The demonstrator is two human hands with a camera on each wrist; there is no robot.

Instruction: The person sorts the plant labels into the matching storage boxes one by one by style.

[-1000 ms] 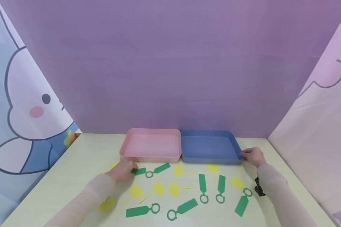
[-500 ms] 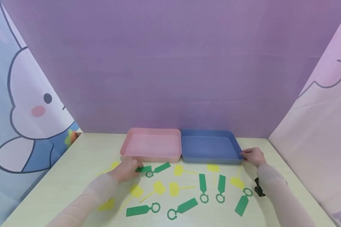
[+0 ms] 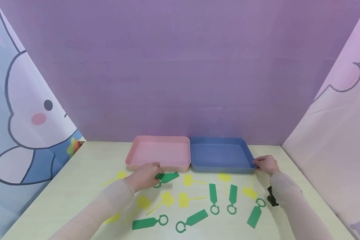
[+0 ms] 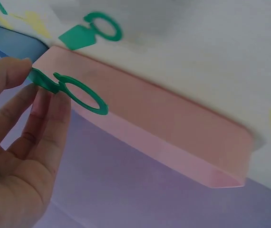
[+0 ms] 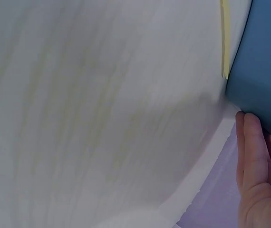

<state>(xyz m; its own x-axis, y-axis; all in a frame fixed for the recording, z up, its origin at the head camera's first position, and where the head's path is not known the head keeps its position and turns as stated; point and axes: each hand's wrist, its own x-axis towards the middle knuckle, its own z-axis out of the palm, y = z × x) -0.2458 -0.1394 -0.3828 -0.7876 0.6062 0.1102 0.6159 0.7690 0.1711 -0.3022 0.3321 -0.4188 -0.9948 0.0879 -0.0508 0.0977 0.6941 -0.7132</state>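
green tag [image 4: 46, 82] pinched in left hand [image 3: 145, 176], near pink tray [image 3: 159, 151]

The left hand [image 3: 145, 176] has slid over toward the right hand [image 3: 267, 165], bringing along the green tag [image 4: 45, 81] it pinches. Together they now hide more of the other green tag [image 3: 170, 177] by its fingers, and I see less of the pink tray's [image 3: 180, 168] near wall beyond it.
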